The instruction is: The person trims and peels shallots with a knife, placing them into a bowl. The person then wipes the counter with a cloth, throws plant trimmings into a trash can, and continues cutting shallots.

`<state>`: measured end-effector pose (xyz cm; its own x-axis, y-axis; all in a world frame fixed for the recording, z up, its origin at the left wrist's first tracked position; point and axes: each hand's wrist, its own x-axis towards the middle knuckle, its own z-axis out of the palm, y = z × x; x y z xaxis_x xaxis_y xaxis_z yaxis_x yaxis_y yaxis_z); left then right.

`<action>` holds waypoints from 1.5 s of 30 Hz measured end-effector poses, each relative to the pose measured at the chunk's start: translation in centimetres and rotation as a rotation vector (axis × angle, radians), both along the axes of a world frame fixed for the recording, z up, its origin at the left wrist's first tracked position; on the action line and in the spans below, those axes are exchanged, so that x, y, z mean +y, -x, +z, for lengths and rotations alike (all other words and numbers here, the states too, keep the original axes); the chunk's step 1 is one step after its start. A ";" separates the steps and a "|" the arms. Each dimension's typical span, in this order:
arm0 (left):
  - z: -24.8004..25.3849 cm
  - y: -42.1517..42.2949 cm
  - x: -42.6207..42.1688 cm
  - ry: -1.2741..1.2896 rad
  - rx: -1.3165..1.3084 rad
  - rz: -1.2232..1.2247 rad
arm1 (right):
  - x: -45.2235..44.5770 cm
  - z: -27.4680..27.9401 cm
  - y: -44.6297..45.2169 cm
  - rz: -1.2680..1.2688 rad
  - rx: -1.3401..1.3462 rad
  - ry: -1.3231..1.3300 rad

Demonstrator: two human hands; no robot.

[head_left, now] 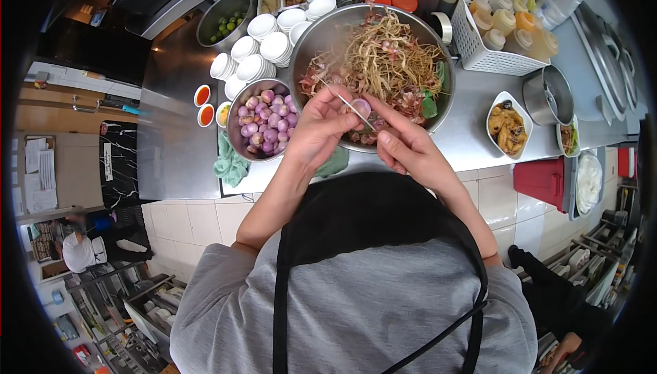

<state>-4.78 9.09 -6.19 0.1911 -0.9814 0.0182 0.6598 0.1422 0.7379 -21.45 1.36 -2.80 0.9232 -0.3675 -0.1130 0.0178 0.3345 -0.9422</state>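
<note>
Over a large steel bowl (298, 65), both my hands are close together. My left hand (320, 127) is closed, its thumb and fingers pinching a purple shallot (361, 106). A thin knife (368, 125) slants across the shallot, and its lower end runs toward my right hand (408, 143). That hand is closed around it, with the forefinger stretched to the shallot; the handle is hidden. Dry roots, stalks and reddish skins (393, 49) are heaped in the large bowl. Beside my left wrist, a smaller steel bowl (236, 104) holds many purple shallots (267, 121).
Stacked white bowls (275, 47) and a bowl of limes (228, 26) stand left. A white basket of sauce bottles (503, 65) and a dish of food (508, 127) are right. Green cloths (233, 160) lie at the counter's front edge. Other people (83, 251) are behind.
</note>
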 end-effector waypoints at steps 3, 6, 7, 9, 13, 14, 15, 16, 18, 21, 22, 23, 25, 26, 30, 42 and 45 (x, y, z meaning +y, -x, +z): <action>0.2 0.3 0.1 -0.015 0.021 0.008 | 0.0 0.1 0.0 -0.015 0.055 0.012; 0.3 0.0 0.1 -0.056 0.054 0.003 | -0.4 -0.3 -0.1 -0.039 0.049 0.049; 0.3 -0.2 0.2 -0.077 0.086 -0.013 | -0.5 -0.2 0.0 -0.040 0.049 0.049; 0.3 -0.4 0.2 -0.097 0.056 -0.022 | -0.8 -0.2 0.1 -0.012 0.041 0.059; 0.5 -0.4 0.3 -0.131 0.047 -0.041 | -0.9 -0.1 0.0 -0.033 0.044 0.096; 0.6 -0.4 0.3 -0.131 0.046 -0.041 | -0.9 -0.1 0.0 -0.037 0.050 0.102; 0.6 -0.3 0.3 -0.124 0.043 -0.048 | -0.9 -0.1 -0.1 -0.041 0.057 0.108; 0.7 -0.2 0.2 -0.116 0.040 -0.054 | -0.9 -0.2 -0.1 -0.042 0.056 0.107; 0.7 0.2 0.1 -0.126 0.045 -0.045 | -0.9 -0.7 -0.2 -0.065 0.076 0.113; 0.7 0.2 0.0 -0.156 0.076 -0.031 | -0.8 -1.0 -0.4 -0.124 0.063 0.170; 0.7 0.1 -0.1 -0.176 0.103 -0.028 | -0.7 -1.1 -0.4 -0.124 0.063 0.170; 0.5 0.0 -0.2 -0.175 0.102 -0.028 | -0.5 -1.1 -0.3 -0.146 0.057 0.186; -0.3 -0.3 -0.3 -0.183 0.097 0.008 | -0.2 -1.3 -0.4 -0.166 0.050 0.203; -0.2 -0.3 -0.2 -0.183 0.098 0.008 | 0.0 -1.6 -0.4 -0.155 0.033 0.239; 0.3 0.0 0.0 -0.191 0.087 0.041 | 0.0 -1.2 -0.2 -0.120 0.038 0.236; -0.1 0.1 0.2 -0.202 0.075 0.067 | 0.1 -1.5 -0.2 -0.153 0.054 0.186; 0.8 0.6 0.1 -0.218 0.072 0.082 | -0.2 -1.4 0.0 -0.157 0.092 0.188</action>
<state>-5.37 9.24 -5.37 0.2635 -0.9418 -0.2090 0.7046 0.0399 0.7084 -21.45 1.20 -4.21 0.8424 -0.5275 -0.1098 -0.0327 0.1534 -0.9876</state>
